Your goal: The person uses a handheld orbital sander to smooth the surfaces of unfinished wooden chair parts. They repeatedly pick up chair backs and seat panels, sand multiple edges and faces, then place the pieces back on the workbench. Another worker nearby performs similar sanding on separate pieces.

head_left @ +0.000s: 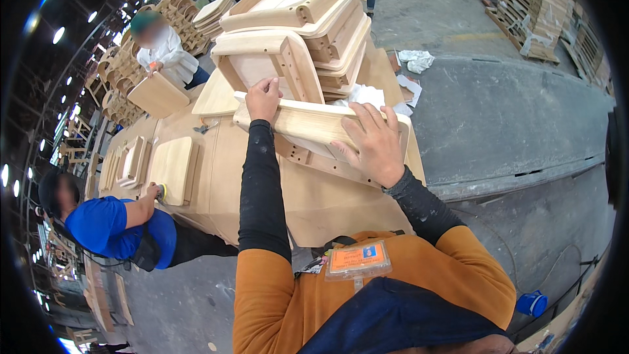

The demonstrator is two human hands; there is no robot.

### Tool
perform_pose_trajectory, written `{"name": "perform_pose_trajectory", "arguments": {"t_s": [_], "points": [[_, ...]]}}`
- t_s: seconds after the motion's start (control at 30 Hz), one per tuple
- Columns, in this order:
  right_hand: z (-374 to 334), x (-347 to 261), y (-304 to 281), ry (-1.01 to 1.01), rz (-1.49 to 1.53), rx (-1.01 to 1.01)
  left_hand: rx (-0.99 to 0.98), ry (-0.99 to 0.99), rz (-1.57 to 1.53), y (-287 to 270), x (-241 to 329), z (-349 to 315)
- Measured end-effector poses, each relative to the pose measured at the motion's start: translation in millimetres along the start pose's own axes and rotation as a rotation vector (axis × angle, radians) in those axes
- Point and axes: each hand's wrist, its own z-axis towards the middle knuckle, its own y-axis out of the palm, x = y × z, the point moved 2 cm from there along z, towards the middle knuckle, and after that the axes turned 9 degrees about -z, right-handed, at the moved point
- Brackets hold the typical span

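Note:
A pale wooden seat frame [308, 123], its side rail facing up, lies tilted on the cardboard-covered table in front of me. My right hand [377, 141] grips its right end, fingers over the long edge and thumb on the rail's face. My left hand [263, 99] is closed at the left end of that edge. Whatever it pinches, if anything, is hidden by the fingers. Just beyond leans another wooden seat frame [288, 59], beside a tall stack of similar frames [344, 42].
Brown cardboard [223, 177] covers the table. To the left, a co-worker in blue [124, 223] presses a round tool on a wooden panel [173, 160]. Another person [167, 52] holds a panel farther back. Crumpled white wrapping [417, 60] lies past the table, and a blue bucket [531, 303] stands lower right.

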Motion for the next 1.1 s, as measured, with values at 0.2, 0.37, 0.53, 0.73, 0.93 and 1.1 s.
{"name": "perform_pose_trajectory", "arguments": {"t_s": [0.2, 0.37, 0.53, 0.73, 0.93, 1.1], "points": [[2.1, -4.0, 2.0, 0.005, -0.049, -0.01, 0.032, 0.092, -0.022, 0.1, -11.3, 1.7], [3.6, -3.2, 5.2, -0.049, -0.135, -0.017, 0.079, 0.067, -0.037, 7.0, -22.6, 5.0], [3.2, -2.8, 7.3, -0.119, -0.172, 0.012, 0.173, 0.16, 0.04, 10.1, -20.7, 2.1], [3.9, -2.5, 8.0, -0.166, -0.209, 0.017, 0.121, 0.073, 0.112, 14.8, -21.6, 5.9], [1.4, -2.5, 6.7, -0.203, -0.25, -0.02, 0.191, 0.082, 0.15, 16.1, -22.3, 4.0], [2.1, -3.6, 5.5, -0.204, -0.212, -0.026, 0.166, 0.096, 0.086, 9.0, -19.0, -0.9]]}}
